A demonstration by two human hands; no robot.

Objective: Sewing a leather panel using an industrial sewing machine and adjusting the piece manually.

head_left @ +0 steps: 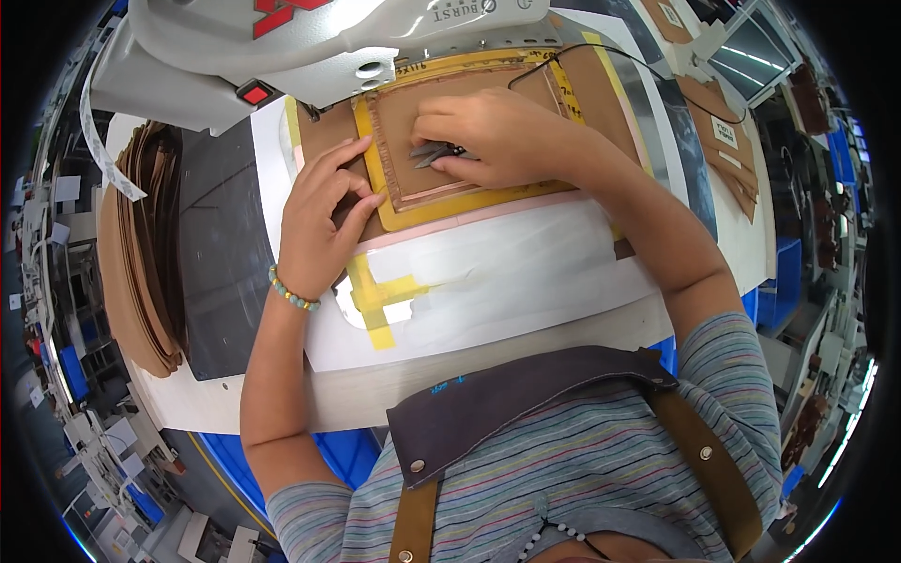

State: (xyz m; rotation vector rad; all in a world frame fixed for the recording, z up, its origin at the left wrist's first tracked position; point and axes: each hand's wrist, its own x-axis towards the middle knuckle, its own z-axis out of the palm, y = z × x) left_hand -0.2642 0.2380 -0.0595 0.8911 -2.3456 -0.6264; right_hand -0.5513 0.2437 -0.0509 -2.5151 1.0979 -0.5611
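Right hand clamps snips on the brown panel; left hand, fingers together, presses its yellow frame.

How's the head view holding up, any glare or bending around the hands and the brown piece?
Head view: hands sharp, right hand holding small snips on the brown piece; glare on the white machine head; table edge bows; black fisheye rim.
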